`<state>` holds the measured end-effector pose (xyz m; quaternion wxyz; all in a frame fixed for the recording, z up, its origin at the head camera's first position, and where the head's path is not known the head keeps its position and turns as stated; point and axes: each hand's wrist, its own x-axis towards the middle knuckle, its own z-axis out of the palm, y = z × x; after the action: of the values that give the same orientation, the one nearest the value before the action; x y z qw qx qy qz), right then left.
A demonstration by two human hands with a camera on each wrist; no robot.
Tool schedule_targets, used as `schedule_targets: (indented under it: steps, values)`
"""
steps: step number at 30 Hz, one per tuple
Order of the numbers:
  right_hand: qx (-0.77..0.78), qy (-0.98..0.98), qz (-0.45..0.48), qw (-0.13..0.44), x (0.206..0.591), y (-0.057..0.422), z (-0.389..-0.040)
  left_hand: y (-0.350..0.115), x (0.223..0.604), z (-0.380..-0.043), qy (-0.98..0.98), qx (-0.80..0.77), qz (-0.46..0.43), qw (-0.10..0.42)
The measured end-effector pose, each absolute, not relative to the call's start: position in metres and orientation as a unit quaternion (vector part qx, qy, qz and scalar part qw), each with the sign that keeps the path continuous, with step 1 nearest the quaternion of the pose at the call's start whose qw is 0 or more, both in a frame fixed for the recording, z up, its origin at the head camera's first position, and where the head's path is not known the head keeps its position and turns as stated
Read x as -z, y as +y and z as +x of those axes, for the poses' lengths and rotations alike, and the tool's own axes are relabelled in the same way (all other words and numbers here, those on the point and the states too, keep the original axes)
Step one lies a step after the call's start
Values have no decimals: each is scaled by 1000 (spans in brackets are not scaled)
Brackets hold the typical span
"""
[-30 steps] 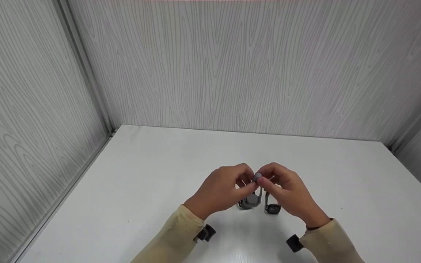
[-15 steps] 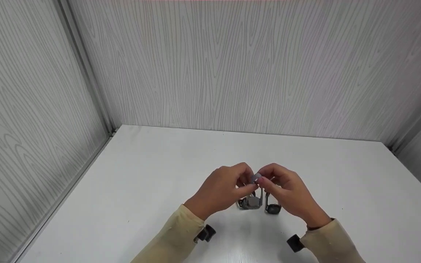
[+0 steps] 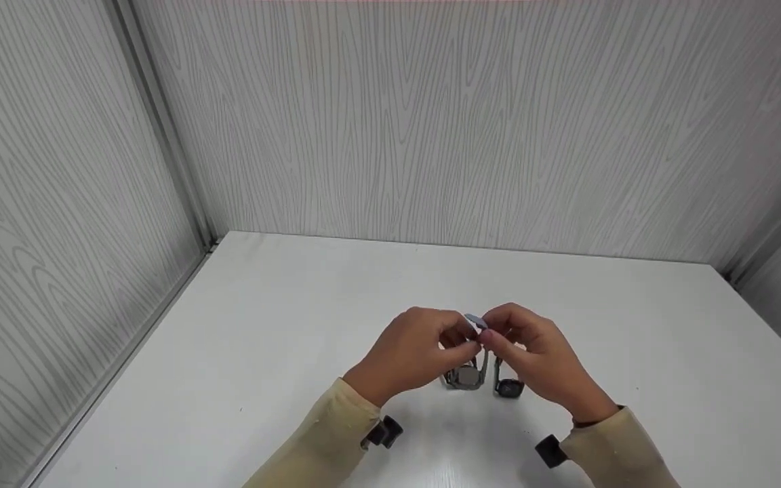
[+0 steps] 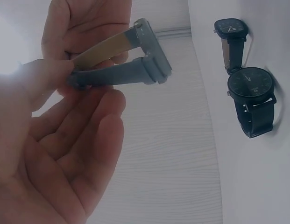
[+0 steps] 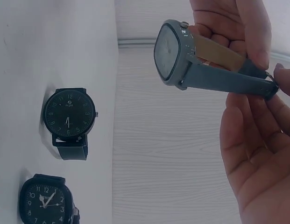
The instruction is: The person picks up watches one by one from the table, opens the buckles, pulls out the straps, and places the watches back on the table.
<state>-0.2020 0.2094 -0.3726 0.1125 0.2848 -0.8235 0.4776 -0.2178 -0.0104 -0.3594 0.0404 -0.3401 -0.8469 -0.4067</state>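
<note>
Between both hands hangs a grey wristwatch (image 5: pixel 170 56) with a tan-lined strap, its case downward in the head view. My left hand (image 3: pixel 414 349) pinches the strap end between thumb and fingers. My right hand (image 3: pixel 543 359) pinches the same end from the other side, near the buckle. The strap's two halves meet at the fingertips, forming a loop; fingers partly hide the buckle. In the head view, a bluish-grey strap tip (image 3: pixel 476 320) sticks up between the hands. The left wrist view shows the strap (image 4: pixel 112 74) running from the fingers to the case.
On the white table (image 3: pixel 309 291) lie a round-dialled black watch (image 5: pixel 69 114) and a squarish black watch (image 5: pixel 44 200), below and beyond the hands. Pale wood-grained panels (image 3: pixel 397 122) enclose the table at the back and sides. Black camera mounts (image 3: pixel 384 432) sit at both wrists.
The strap end at the fingertips has tilted, and its tip now stands up between the hands. Left fingers have shifted slightly; both hands stay in nearly the same place.
</note>
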Motion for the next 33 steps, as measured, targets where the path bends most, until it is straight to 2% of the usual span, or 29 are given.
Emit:
schedule_targets:
  steps: [7, 15, 20, 26, 28, 30, 33]
  values:
    - [-431, -846, 264, 169, 371, 207, -201, -10, 357, -216, -843, 406, -349, 64]
    - [-408, -863, 230, 187, 364, 205, -196, -9, 357, -217, -837, 415, -349, 76]
    - [-442, -860, 202, 156, 362, 206, -197, -9, 359, -218, -826, 442, -344, 53]
    - [-542, -821, 174, 36, 360, 212, -200, -10, 360, -220, -812, 476, -337, 16]
    - [-547, -818, 179, 12, 360, 213, -200, -10, 360, -220, -811, 475, -340, 8]
    - [-544, -818, 187, 8, 361, 214, -200, -10, 361, -221, -811, 475, -343, 0]
    - [-518, -831, 197, 52, 362, 213, -199, -9, 362, -221, -810, 475, -345, -8]
